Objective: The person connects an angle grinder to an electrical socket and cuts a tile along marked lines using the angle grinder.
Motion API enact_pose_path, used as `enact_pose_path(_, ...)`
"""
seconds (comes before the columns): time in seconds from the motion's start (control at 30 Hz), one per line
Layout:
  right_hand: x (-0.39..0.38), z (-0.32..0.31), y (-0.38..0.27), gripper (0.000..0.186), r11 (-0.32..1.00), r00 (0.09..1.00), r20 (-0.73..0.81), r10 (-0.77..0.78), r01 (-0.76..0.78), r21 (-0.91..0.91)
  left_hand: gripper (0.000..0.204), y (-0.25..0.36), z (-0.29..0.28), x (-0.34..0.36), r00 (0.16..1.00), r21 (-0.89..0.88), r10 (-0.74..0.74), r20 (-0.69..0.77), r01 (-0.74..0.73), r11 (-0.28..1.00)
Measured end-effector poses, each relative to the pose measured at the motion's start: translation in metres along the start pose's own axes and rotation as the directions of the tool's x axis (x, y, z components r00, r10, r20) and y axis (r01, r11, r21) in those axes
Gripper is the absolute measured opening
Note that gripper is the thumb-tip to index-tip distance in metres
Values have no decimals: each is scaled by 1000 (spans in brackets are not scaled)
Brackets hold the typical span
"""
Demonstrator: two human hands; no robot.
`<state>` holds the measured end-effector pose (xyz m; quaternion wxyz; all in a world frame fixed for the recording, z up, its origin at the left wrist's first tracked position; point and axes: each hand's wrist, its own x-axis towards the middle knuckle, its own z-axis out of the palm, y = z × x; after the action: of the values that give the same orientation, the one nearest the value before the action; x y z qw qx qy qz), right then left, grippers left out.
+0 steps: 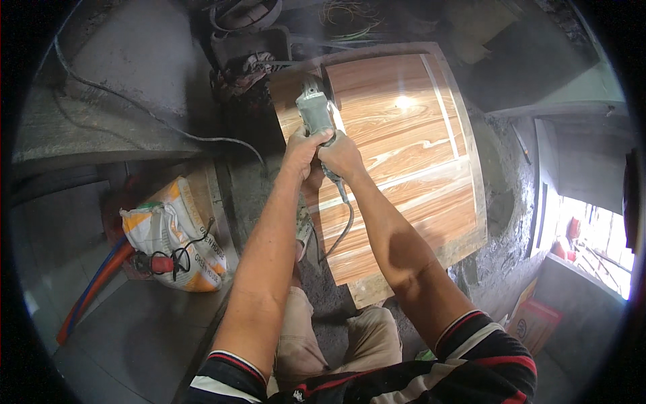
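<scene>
Both hands are closed around a dusty grey-green angle grinder (314,111). My left hand (301,151) wraps its left side with the thumb across the rear of the body. My right hand (342,156) grips the back end from the right, near the power cord (350,219), which loops down toward my knees. The grinder's head points away from me, over a dark narrow gap near the left edge of a wood-grain tile or panel (390,87). Its disc cannot be made out. Further wood-grain pieces with pale stripes lie on the same board (464,246).
To the left slumps a white and yellow sack (182,236), a red tool (161,264) with black cord on it, beside an orange pipe (94,293). Beyond the board stand dark tubs (250,44). A cable (155,121) runs across the left. A cardboard box (535,324) sits at right.
</scene>
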<state>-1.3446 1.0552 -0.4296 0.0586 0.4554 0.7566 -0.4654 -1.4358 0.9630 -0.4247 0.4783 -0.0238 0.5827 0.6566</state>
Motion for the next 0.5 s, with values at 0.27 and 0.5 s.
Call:
enact_pose_path(0.27,-3,2,6,50,1000,1000,-17,1,-1,-14,52,-3,2,-5,1000,18,1,-12,-1,1000)
enact_pose_path(0.5,-8,-6,1,57,997,996,74,57,-53,-49,54,-10,1,-3,1000,-14,5,-10,-5,1000)
